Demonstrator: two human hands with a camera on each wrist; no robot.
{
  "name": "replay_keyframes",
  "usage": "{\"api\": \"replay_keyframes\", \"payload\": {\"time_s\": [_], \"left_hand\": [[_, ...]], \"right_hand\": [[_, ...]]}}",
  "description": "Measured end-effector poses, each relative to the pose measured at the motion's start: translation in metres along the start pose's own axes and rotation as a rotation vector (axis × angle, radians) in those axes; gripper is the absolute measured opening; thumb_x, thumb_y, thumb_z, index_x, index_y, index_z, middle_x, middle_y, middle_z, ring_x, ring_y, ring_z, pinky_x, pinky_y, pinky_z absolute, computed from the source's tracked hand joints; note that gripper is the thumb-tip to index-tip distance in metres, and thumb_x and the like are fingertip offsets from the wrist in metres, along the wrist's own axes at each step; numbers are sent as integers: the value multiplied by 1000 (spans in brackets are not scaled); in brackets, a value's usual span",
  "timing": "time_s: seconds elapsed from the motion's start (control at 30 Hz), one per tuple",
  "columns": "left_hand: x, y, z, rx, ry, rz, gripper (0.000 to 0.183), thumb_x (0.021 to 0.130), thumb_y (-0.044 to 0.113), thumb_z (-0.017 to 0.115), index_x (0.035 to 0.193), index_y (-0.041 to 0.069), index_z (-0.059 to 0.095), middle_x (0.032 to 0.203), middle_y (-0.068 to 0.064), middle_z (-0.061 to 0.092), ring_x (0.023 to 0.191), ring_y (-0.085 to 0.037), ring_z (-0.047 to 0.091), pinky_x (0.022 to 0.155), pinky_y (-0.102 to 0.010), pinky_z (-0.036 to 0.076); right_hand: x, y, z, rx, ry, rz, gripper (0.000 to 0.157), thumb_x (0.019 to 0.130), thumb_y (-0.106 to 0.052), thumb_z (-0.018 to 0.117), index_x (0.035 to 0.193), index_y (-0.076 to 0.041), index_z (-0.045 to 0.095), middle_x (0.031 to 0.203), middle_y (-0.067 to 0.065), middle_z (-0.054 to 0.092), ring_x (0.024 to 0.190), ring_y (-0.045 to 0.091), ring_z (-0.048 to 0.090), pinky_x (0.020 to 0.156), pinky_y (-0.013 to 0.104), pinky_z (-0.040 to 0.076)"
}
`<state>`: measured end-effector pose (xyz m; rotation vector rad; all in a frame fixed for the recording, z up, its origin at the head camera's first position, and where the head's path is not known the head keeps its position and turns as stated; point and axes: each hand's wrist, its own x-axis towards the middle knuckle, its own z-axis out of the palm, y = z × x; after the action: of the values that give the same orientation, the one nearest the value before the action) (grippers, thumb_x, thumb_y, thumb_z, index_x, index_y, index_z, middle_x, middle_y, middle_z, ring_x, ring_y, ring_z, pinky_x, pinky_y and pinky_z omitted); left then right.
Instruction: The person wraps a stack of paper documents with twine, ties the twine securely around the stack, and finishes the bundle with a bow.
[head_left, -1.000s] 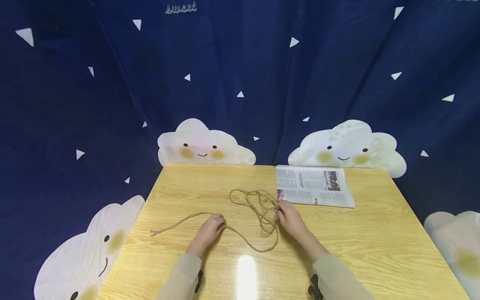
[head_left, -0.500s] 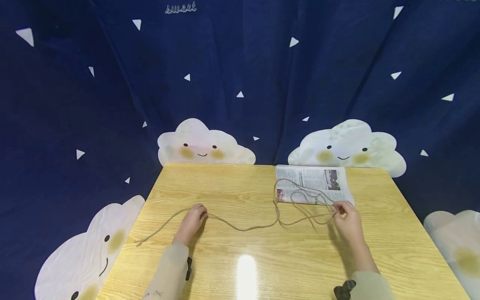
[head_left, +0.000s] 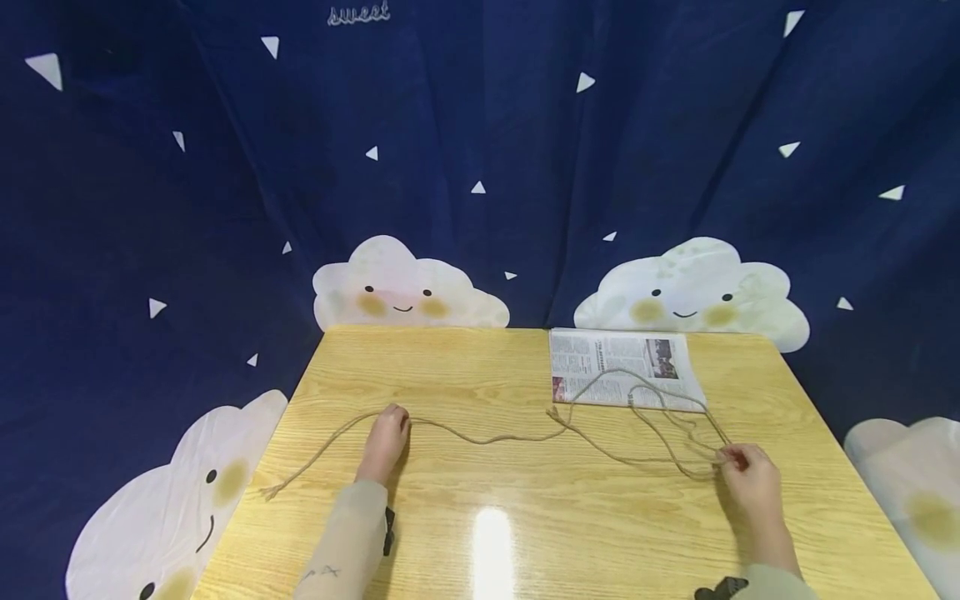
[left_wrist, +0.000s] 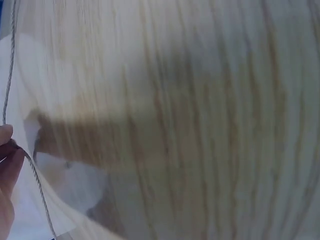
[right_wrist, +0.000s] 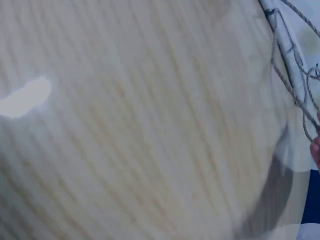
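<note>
A thin tan rope (head_left: 480,441) runs across the wooden table, from a frayed end at the left to loose loops at the right. My left hand (head_left: 387,437) pinches it some way in from that left end; in the left wrist view thumb and finger meet on the rope (left_wrist: 41,192). At the right, my right hand (head_left: 752,483) pinches several strands of the rope between thumb and fingers. Part of the loops crosses the newspaper (head_left: 581,354), and another frayed end lies just below its left corner. Only fingertips of the right hand show in the right wrist view.
The wooden table (head_left: 600,533) has its back edge against a dark blue curtain (head_left: 480,100) with white triangles and clouds. The folded newspaper lies flat at the back right. A bright light reflection shows at the table's front middle.
My right hand has moved right and then toward me, drawing the rope's tangle out into wider loops over the newspaper. My left hand has shifted left with its part of the rope.
</note>
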<state>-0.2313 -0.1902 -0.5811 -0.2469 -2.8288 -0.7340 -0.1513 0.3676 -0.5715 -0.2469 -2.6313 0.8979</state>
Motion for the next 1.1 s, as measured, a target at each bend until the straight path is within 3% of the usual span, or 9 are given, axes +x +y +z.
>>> {"api": "replay_keyframes", "payload": {"time_s": [0.2,0.3,0.47,0.57,0.7,0.77,0.9,1.0,1.1], "left_hand": [[-1,4,6,16,-43,-2,4,84,-2,61,88,-4,62,85,-9,58,78,-23,60,68,-29,53],[-1,8,8,4,-37,24,5,84,-4,60,88,-3,63,86,-9,58,79,-23,60,70,-30,53],[2,17,15,4,-22,84,12,82,-8,59,90,-2,64,92,-9,59,85,-24,60,74,-31,52],[5,27,21,20,-5,142,17,78,-9,61,93,-2,65,99,-12,60,93,-27,59,83,-36,50],[8,51,31,39,-13,238,21,78,-6,60,97,0,65,105,-13,61,101,-29,56,91,-42,45],[8,66,35,23,-54,296,20,80,-2,59,99,1,65,103,-12,61,99,-28,57,89,-40,47],[5,94,44,-14,-215,369,20,87,13,59,103,2,64,98,-7,62,92,-20,58,81,-29,50],[1,107,50,-21,-317,388,27,88,24,61,103,2,64,93,-3,60,85,-14,57,76,-22,50],[-3,112,54,3,-341,397,22,88,23,61,98,4,65,88,0,58,80,-11,56,73,-19,49]], "right_hand": [[-7,10,2,-44,-199,-10,17,86,1,53,100,10,59,95,26,57,86,39,54,69,44,48],[-5,7,1,-41,-249,4,23,86,7,46,107,10,57,102,30,57,93,45,53,68,47,47],[8,-14,-1,-64,-109,-46,27,83,8,44,106,7,59,100,29,58,87,42,54,59,42,43],[20,-34,6,-41,-16,-117,22,83,8,48,100,7,61,93,27,59,82,40,54,62,48,43],[37,-59,25,17,-45,-211,20,82,9,51,99,8,62,89,26,60,80,38,56,66,52,46],[45,-69,37,39,-122,-240,23,82,9,50,104,9,60,95,27,60,84,39,57,71,52,48],[53,-87,64,38,-277,-256,32,85,6,51,117,9,53,113,29,52,101,44,51,84,54,45],[54,-95,85,-8,-301,-304,37,85,4,54,121,6,50,117,28,50,106,45,48,88,55,42],[51,-101,102,-84,-267,-395,41,81,4,60,121,4,51,118,26,51,107,43,48,90,56,40]]}}
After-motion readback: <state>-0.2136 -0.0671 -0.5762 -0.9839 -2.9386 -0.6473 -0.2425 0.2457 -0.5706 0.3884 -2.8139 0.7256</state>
